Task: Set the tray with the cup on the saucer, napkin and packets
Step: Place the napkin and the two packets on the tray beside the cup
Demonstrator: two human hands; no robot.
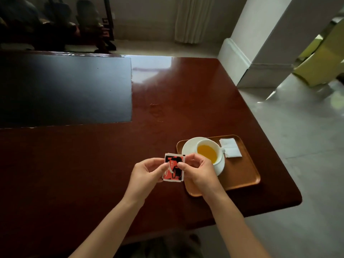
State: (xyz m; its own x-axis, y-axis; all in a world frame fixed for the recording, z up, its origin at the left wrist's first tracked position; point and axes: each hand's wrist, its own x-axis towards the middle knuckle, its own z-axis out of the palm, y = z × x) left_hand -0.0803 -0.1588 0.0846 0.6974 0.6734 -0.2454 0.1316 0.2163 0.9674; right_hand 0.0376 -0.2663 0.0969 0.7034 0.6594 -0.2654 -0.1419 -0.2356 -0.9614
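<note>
A brown wooden tray (242, 175) lies near the table's right edge. On it a white saucer (189, 146) carries a white cup (210, 151) of orange liquid. A folded white napkin (230, 148) rests on the tray to the right of the cup. Just left of the tray, above the table, I hold a red and black packet (174, 167) upright between both hands. My left hand (147, 172) pinches its left side. My right hand (199, 172) pinches its right side and covers part of the saucer and the tray's near left corner.
The dark red glossy table (93, 164) has a black inset panel (65, 90) at the far left. Its right edge runs diagonally past the tray to pale floor (297, 164). A white pillar (260, 43) stands beyond, and dark chairs (55, 25) at the back.
</note>
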